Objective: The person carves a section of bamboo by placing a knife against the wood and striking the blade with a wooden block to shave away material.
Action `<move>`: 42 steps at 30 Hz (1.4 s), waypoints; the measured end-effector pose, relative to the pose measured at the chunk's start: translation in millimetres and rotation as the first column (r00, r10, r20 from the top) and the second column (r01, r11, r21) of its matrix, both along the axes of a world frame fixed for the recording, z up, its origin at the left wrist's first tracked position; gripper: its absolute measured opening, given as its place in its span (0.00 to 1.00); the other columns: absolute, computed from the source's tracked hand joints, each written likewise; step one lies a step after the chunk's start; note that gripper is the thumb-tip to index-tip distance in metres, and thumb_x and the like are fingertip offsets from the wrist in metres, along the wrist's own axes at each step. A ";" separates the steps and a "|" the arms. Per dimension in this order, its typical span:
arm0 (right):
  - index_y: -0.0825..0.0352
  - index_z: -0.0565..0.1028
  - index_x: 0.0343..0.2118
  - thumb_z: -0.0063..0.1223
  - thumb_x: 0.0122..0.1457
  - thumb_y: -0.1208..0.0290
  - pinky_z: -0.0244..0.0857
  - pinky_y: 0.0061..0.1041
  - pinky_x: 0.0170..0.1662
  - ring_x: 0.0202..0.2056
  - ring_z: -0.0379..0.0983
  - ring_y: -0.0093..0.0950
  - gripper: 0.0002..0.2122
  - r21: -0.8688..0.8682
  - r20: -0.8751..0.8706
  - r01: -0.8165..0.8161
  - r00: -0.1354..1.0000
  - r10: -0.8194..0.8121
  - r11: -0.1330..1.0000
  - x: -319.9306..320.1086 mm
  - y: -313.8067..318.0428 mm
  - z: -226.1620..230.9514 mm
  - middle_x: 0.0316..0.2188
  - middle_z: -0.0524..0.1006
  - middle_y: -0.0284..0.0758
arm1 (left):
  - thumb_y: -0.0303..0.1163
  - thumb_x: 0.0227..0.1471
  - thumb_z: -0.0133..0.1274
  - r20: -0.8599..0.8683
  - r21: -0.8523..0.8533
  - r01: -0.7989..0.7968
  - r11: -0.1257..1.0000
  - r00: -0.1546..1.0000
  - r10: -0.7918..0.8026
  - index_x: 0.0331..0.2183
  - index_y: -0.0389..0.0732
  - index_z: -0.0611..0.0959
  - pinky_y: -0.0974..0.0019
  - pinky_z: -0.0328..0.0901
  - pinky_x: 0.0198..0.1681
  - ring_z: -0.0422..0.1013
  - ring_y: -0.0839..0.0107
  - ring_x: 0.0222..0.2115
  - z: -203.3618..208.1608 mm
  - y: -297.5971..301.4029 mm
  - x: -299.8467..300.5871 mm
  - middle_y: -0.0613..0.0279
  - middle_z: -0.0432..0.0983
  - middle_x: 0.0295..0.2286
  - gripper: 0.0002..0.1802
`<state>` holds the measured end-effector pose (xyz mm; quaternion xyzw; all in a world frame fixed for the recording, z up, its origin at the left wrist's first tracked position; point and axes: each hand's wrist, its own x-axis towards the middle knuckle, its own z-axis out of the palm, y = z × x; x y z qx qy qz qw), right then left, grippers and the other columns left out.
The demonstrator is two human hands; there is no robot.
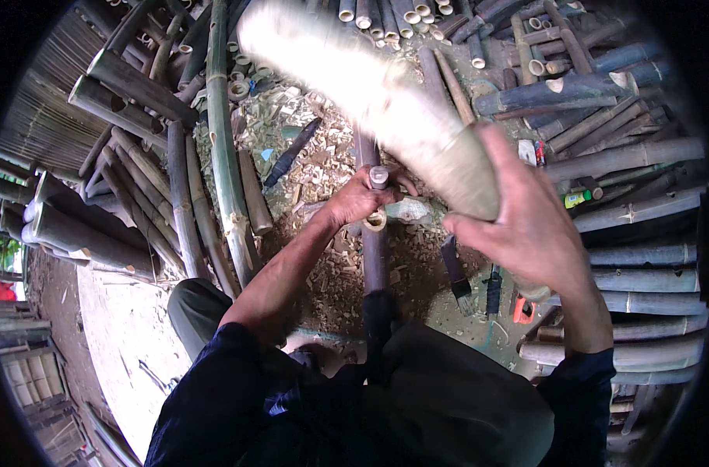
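Note:
My left hand is closed round an upright chisel-like tool, whose round butt end points up at me; its blade is hidden. It stands over a dark bamboo pole, which runs away from between my legs. Just below the hand, a pale round opening shows on the pole. Raised on the right, my right hand grips a thick, pale wooden club, smeared by motion and very bright at its far end. The club hangs above the pole, apart from the chisel-like tool.
Wood chips cover the ground round the pole. A long green bamboo pole leans at left, near a dark sheathed-looking tool. A flat-bladed tool and an orange-handled tool lie right. Stacked bamboo borders both sides.

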<state>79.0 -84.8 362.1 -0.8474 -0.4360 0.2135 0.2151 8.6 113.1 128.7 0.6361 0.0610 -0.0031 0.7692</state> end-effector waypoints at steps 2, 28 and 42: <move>0.68 0.60 0.53 0.67 0.49 0.72 0.76 0.45 0.45 0.40 0.82 0.47 0.31 0.270 0.044 -0.066 0.997 0.056 0.961 -3.3 4.8 -8.4 0.42 0.79 0.52 | 0.18 0.47 0.56 0.021 0.056 0.040 0.998 0.999 -0.042 0.45 0.37 0.84 0.68 0.70 0.43 0.74 0.76 0.36 -1.6 9.0 -5.3 0.62 0.84 0.41 0.20; 0.74 0.66 0.56 0.68 0.50 0.65 0.70 0.40 0.56 0.43 0.80 0.38 0.33 0.337 -0.079 0.054 0.996 -0.029 0.940 19.1 45.3 -17.1 0.47 0.77 0.51 | 0.19 0.45 0.57 -0.021 -0.025 0.033 0.999 0.999 -0.034 0.39 0.39 0.86 0.64 0.69 0.48 0.75 0.70 0.39 -20.1 19.2 19.6 0.63 0.83 0.35 0.15; 0.70 0.64 0.60 0.65 0.49 0.68 0.73 0.40 0.50 0.46 0.79 0.40 0.34 0.545 0.121 -0.146 0.988 0.095 0.826 42.5 49.4 -7.9 0.46 0.78 0.49 | 0.21 0.44 0.57 -0.002 0.042 0.053 0.998 0.999 -0.053 0.36 0.39 0.87 0.66 0.67 0.42 0.72 0.72 0.35 -30.5 13.6 27.6 0.65 0.80 0.32 0.14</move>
